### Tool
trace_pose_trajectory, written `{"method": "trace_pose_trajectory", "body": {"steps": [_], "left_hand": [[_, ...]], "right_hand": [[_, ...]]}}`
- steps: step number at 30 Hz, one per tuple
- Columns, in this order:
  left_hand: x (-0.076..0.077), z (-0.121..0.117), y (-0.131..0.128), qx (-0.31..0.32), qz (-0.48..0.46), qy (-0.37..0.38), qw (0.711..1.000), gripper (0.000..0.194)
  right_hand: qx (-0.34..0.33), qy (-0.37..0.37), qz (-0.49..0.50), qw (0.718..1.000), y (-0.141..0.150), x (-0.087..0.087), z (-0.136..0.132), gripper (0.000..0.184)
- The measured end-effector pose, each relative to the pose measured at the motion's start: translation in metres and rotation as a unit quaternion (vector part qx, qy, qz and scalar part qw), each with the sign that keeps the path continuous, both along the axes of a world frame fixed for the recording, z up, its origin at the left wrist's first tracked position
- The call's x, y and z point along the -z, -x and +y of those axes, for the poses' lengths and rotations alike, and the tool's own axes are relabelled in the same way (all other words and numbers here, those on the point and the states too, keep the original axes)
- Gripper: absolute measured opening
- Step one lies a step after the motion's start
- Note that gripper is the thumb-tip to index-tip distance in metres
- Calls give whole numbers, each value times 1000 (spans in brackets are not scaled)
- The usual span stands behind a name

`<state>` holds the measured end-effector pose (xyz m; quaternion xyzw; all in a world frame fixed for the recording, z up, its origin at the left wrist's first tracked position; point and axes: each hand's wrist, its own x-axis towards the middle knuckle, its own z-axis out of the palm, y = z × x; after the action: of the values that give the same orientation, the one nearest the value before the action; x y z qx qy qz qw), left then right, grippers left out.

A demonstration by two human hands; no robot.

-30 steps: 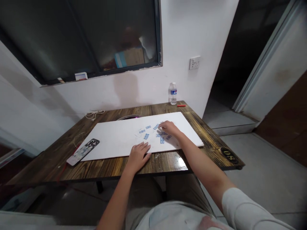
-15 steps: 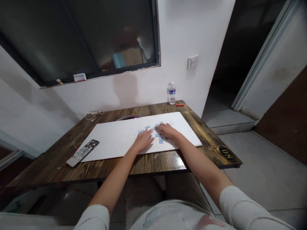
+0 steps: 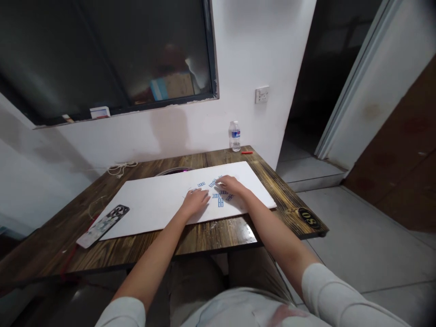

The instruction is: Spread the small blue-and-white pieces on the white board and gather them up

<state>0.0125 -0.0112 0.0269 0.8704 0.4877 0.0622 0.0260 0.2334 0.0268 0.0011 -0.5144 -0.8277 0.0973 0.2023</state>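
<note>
Head view: the left hand (image 3: 195, 202) and right hand (image 3: 231, 185) rest palm down on a white board (image 3: 153, 206), which lies on a dark wooden table (image 3: 190, 238). Both hands look open, with the fingers loosely spread, and neither clearly grips anything. The right fingertips (image 3: 218, 183) sit among the pieces, but at this size I cannot tell whether they pinch one.

The small paper pieces (image 3: 220, 202), printed with blue bars, lie scattered near the middle of the board, mostly between the hands and just beyond them. The right hand is nearer to most of them. From the left hand they lie ahead and to the right. Two pieces sit end to end just below the right fingers, their shared long axis running roughly toward the wearer. The others point in mixed directions, and no single long axis holds for the group.

A phone (image 3: 102, 226) in a patterned case lies at the lower left of the table, beside the board. At the far edge, upper middle of the frame, stand a water bottle (image 3: 235, 137) with a blue label and a small red stick (image 3: 247, 152). The label's writing is too small to read. A round black tag (image 3: 309, 218) at the table's right corner shows gold characters, perhaps "80" seen upside down.
</note>
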Motion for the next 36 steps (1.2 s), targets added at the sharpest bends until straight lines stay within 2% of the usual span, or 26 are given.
{"method": "trace_pose_trajectory", "body": {"steps": [3, 6, 10, 16, 24, 32, 36], "left_hand": [[-6, -4, -12, -10, -16, -14, 1000, 34], [-8, -6, -28, -32, -53, -32, 998, 36], [0, -6, -39, -58, -112, -59, 990, 36], [16, -2, -25, -67, -174, -95, 978, 36], [17, -1, -16, -69, -237, -112, 963, 35], [23, 7, -12, -82, -275, -97, 953, 34], [26, 9, -10, -80, -302, -92, 945, 33]], "right_hand": [[43, -11, -8, 999, -7, -9, -4, 21], [69, 19, -28, 997, -11, -13, -9, 23], [75, 49, -42, 995, -9, -14, -11, 23], [74, 109, -83, 988, 2, -15, -11, 20], [93, 129, -116, 980, 6, -16, -12, 27], [94, 145, -32, 984, -3, -13, -8, 21], [70, 160, 25, 984, -8, -7, -3, 18]]}}
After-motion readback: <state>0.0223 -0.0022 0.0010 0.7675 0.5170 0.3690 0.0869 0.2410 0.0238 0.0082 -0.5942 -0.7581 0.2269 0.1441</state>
